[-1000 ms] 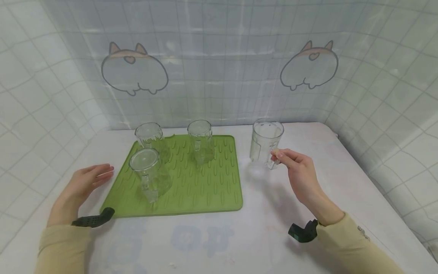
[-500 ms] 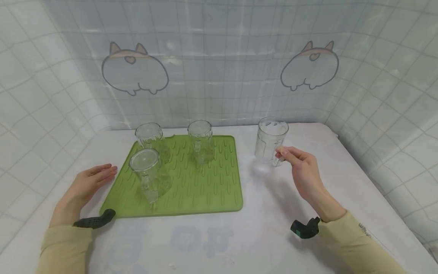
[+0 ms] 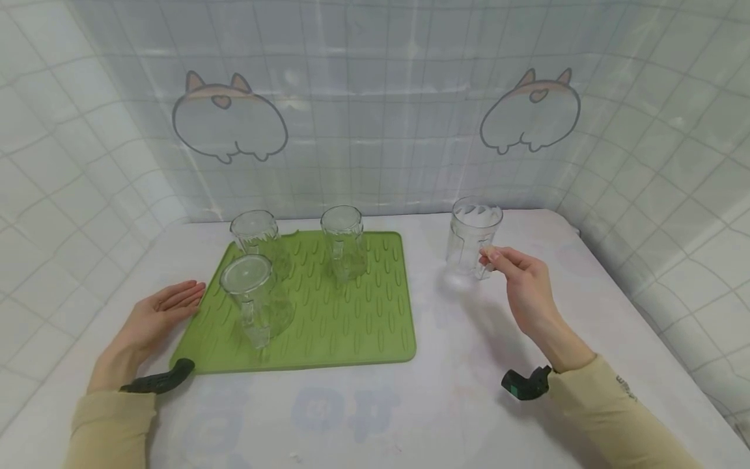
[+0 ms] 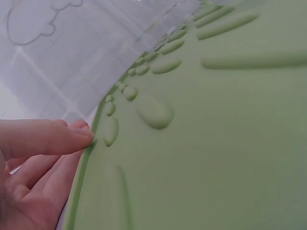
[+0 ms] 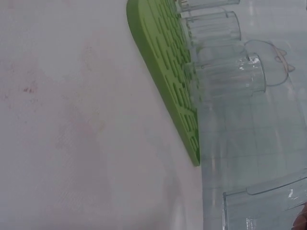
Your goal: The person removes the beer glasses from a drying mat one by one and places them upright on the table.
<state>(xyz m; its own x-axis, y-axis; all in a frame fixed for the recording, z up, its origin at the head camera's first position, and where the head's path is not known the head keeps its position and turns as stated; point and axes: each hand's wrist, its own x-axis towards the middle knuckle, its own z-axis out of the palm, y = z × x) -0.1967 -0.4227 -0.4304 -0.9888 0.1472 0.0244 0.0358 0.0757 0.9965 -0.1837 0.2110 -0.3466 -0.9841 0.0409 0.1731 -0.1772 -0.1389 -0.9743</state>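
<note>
My right hand [image 3: 523, 280] pinches the handle of a clear glass mug [image 3: 467, 244], to the right of the green ribbed mat [image 3: 357, 332]. Only a piece of this mug [image 5: 259, 208] and a bit of finger show at the lower right of the right wrist view. At the mat's left edge lies my left hand [image 3: 153, 319], fingers extended. Its thumb [image 4: 76, 139] touches the mat's rim in the left wrist view. Three more glass mugs stand on the mat: one back left [image 3: 256, 236], one front left [image 3: 249, 280], one back centre [image 3: 342, 234].
A white table surface [image 3: 445, 404] surrounds the mat. White grid-patterned sheeting [image 3: 375, 130] rises behind the table and on both sides, with cartoon animal drawings at the back. Black wrist devices [image 3: 526, 384] sit by both cuffs.
My right hand has moved the glass mug to the right and slightly back, away from the mat. My left hand has shifted slightly right to the mat's edge.
</note>
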